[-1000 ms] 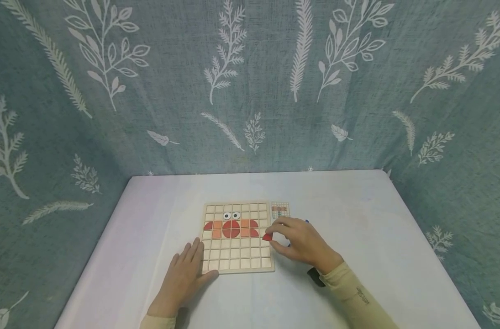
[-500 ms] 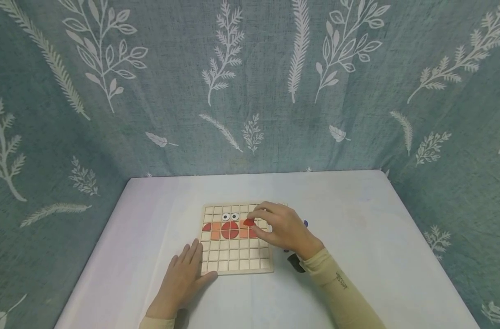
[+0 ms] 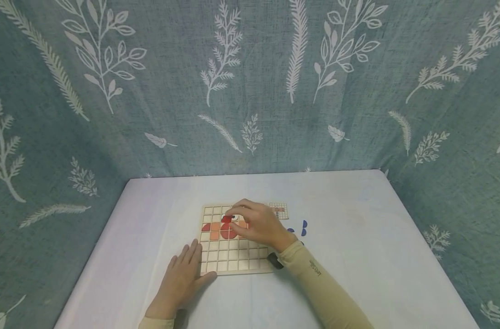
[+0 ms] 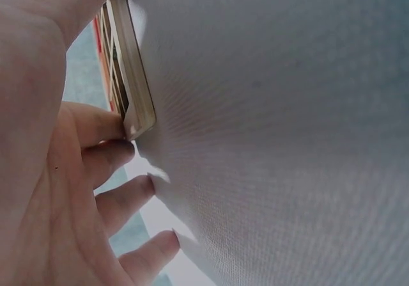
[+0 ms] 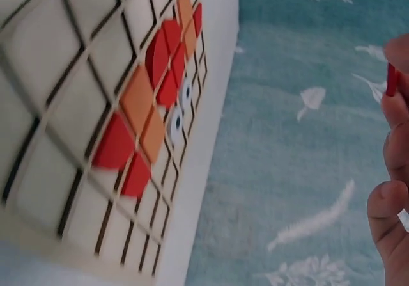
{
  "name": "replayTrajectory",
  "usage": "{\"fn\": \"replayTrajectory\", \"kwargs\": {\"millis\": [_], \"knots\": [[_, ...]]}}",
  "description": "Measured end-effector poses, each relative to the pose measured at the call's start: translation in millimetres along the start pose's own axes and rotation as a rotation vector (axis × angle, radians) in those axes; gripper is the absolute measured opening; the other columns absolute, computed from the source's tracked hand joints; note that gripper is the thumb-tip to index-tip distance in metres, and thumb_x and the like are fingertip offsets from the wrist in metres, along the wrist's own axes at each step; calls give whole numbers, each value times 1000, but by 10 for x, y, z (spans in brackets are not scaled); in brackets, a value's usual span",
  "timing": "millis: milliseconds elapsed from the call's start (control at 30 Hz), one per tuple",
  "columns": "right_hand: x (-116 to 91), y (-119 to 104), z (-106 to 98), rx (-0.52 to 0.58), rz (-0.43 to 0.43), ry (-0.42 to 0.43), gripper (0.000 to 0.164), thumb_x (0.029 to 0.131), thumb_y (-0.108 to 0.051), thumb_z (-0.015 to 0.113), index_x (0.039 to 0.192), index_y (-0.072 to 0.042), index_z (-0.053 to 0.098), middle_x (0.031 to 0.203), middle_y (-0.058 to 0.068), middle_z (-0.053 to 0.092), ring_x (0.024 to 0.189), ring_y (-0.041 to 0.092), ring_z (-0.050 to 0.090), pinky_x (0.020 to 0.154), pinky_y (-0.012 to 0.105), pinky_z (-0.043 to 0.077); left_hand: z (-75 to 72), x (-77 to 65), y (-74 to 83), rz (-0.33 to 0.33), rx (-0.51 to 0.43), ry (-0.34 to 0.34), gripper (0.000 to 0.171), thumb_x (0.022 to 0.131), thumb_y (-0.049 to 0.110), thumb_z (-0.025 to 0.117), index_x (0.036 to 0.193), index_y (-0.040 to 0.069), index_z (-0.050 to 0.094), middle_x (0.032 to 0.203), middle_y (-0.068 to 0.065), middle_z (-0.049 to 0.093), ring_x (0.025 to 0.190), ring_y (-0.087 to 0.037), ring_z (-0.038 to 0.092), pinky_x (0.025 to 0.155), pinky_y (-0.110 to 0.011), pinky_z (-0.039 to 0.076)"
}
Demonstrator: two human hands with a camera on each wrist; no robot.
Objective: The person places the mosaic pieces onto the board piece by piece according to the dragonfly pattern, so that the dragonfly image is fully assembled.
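A wooden grid board (image 3: 238,267) lies on the table, with red and orange tiles and two eye tiles set in its cells. My right hand (image 3: 260,226) is over the upper part of the board, pinching a small red tile (image 3: 226,219) between thumb and finger. That red tile shows edge-on at the far right of the right wrist view. My left hand (image 3: 180,278) rests at the board's lower left corner, fingers extended. In the left wrist view, the board's edge (image 4: 137,75) meets my thumb and index finger. The right hand and forearm hide some tiles.
A small printed grid card (image 3: 281,214) lies beyond the board's upper right corner. Several blue half-round pieces (image 3: 304,225) lie to the right of the board. A leaf-patterned teal cloth (image 3: 250,91) surrounds the white table (image 3: 356,256).
My right hand has moved left from the board's right edge to over the eye tiles, carrying the red tile. The card and blue pieces are now more exposed. My left hand stays put.
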State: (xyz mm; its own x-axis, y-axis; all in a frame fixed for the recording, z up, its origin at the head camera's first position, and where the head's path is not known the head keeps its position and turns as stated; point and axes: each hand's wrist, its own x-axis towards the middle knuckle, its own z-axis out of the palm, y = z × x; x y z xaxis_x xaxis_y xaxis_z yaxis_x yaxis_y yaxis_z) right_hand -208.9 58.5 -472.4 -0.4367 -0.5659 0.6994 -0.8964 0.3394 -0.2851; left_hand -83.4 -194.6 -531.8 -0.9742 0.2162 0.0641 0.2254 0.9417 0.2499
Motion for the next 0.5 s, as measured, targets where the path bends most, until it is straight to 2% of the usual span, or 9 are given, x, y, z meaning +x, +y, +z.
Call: {"fn": "replayTrajectory", "kwargs": {"millis": [133,333,500], "knots": [[89,-20,130,67,-6,5,24,88,-20,77,111,-15,75,108,-6,70,76,1,58,64,12,50,6,-12,-1,6,-6,16,90,92,57,66,150,-7,41,157,-23,38,142,-47,38,109,-68,34],[207,-55,308,70,-7,14,27,88,-22,77,113,-15,75,110,-6,69,88,0,62,75,8,48,14,-18,0,13,-9,29,90,92,57,66,150,-7,41,157,-23,39,142,-47,38,109,-68,35],[290,-60,430,33,-23,6,28,88,-23,78,114,-15,75,111,-6,69,83,-4,60,74,4,46,14,-17,-8,22,-1,37,89,92,56,67,149,-8,42,157,-23,40,141,-47,39,107,-69,36]]}}
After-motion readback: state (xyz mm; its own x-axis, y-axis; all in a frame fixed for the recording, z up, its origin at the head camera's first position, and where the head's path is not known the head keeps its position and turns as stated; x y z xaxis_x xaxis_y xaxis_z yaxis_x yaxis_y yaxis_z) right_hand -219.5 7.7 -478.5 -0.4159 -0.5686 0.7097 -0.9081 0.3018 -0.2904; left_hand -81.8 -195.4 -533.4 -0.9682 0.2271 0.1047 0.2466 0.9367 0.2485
